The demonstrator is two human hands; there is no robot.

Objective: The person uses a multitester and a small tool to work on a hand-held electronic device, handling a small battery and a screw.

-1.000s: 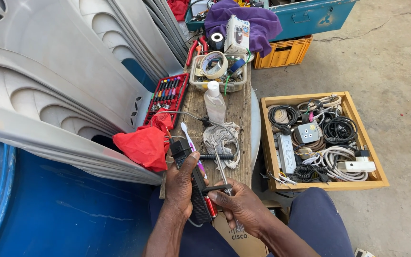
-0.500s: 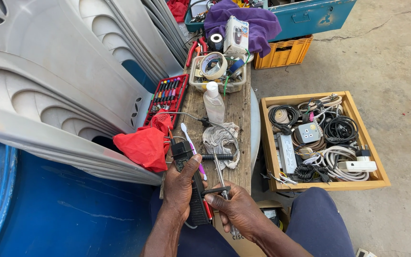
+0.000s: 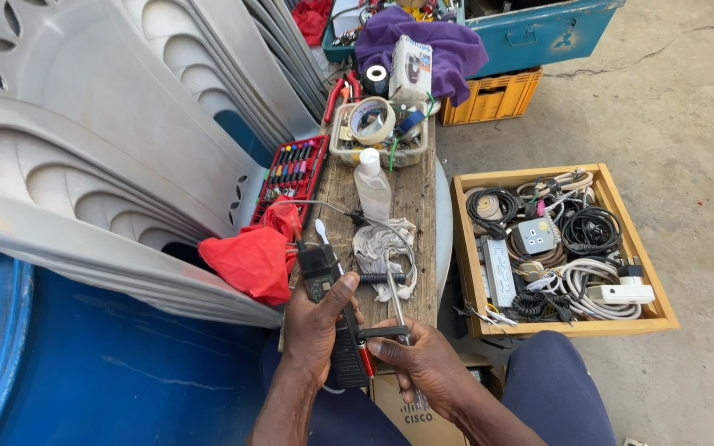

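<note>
My left hand (image 3: 314,330) wraps around a long black handheld device (image 3: 334,318) that I hold over the near end of the worn wooden plank (image 3: 411,198), fingers closed on its body. My right hand (image 3: 423,363) pinches a slim metal tool with a black handle (image 3: 390,314) against the device's lower edge. Just beside them lie a crumpled red cloth (image 3: 251,260), a grey rag (image 3: 380,248) and a clear plastic bottle with a white cap (image 3: 372,186). A wooden box of coiled cables and adapters (image 3: 559,248) sits to the right on the concrete. I judge that the tool tip could slip off the casing if I press at an angle, jabbing my left fingers or knocking the bottle over.
</note>
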